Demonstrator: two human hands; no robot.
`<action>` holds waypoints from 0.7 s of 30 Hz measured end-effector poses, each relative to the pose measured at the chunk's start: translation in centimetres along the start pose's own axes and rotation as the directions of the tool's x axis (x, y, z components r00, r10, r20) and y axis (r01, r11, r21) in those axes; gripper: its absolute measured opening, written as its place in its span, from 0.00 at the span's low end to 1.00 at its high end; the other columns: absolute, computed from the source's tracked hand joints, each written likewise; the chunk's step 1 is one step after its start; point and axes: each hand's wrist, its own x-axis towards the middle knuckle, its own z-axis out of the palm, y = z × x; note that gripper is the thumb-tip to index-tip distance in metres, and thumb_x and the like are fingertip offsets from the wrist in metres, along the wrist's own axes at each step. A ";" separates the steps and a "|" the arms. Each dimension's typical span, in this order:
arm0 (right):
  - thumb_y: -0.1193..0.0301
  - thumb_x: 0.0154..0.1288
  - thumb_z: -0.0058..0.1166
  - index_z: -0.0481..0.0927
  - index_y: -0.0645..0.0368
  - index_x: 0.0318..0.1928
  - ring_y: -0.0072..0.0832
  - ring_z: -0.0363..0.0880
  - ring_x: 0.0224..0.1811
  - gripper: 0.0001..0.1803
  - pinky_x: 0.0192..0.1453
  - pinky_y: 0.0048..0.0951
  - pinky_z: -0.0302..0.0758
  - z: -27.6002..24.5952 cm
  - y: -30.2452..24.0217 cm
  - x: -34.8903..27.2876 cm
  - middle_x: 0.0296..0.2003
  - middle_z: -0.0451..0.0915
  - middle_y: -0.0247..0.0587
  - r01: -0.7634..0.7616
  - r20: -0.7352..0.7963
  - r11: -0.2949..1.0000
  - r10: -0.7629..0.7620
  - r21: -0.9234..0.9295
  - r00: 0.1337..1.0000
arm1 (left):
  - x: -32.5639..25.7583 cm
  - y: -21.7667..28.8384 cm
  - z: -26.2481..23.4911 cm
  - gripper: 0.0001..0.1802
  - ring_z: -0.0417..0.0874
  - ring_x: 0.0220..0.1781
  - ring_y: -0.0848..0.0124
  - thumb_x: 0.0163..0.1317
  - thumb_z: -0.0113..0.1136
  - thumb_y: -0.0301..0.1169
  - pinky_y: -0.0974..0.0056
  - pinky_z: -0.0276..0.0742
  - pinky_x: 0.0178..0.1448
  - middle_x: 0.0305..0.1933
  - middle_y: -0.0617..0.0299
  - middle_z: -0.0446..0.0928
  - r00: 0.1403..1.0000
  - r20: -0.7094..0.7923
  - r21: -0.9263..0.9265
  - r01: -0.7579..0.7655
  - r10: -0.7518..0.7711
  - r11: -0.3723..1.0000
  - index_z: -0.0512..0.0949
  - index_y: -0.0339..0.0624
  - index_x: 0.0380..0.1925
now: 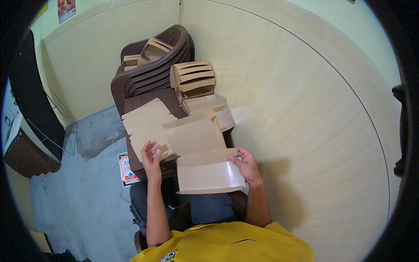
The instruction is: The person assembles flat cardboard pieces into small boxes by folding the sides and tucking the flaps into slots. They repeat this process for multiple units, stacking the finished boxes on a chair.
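A partly folded brown cardboard box [208, 174] lies opened out above my lap, its near panel shiny and one far corner flap bent up. My right hand [246, 166] grips its right edge, thumb on top and fingers behind. Off the box's left side, my left hand [152, 158] is raised with fingers apart and nothing in it, somewhat blurred. Just beyond that hand, flat cardboard blanks [146, 118] rest on a dark brown slatted surface [135, 158]. The box covers part of this surface.
Stacked brown plastic chairs [150, 81] stand at the back, with folded cardboard boxes [156, 50] on the seat. More folded boxes [196, 78] are piled against the wood-patterned wall [297, 113] at right. Printed papers [127, 170] sit low at left, above the grey floor [83, 192].
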 end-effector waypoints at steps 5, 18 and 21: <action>0.77 0.71 0.70 0.83 0.61 0.49 0.22 0.86 0.41 0.10 0.49 0.28 0.83 0.4 0.4 0.5 0.40 0.89 0.37 0.107 -0.071 0.994 -0.109 -0.029 0.992 | -2.9 -2.0 0.0 0.34 0.84 0.65 0.59 0.71 0.70 0.32 0.55 0.79 0.71 0.67 0.51 0.82 0.876 0.383 -0.139 0.367 -0.292 0.920 0.70 0.36 0.74; 0.76 0.73 0.70 0.86 0.67 0.49 0.17 0.83 0.41 0.09 0.49 0.24 0.81 1.8 0.5 0.7 0.39 0.88 0.34 -0.091 0.026 0.970 0.099 -0.225 0.995 | -3.4 0.5 0.4 0.27 0.84 0.59 0.67 0.70 0.75 0.31 0.60 0.79 0.65 0.59 0.55 0.85 0.918 0.256 0.223 0.249 -0.303 0.943 0.78 0.30 0.64; 0.76 0.74 0.69 0.87 0.67 0.50 0.17 0.83 0.42 0.09 0.51 0.23 0.81 2.4 0.5 1.0 0.40 0.89 0.33 -0.082 0.065 0.987 0.092 -0.140 0.994 | -3.6 1.3 -0.2 0.27 0.84 0.59 0.67 0.70 0.75 0.31 0.60 0.79 0.65 0.59 0.55 0.85 0.902 0.244 0.200 0.312 -0.356 0.929 0.78 0.30 0.64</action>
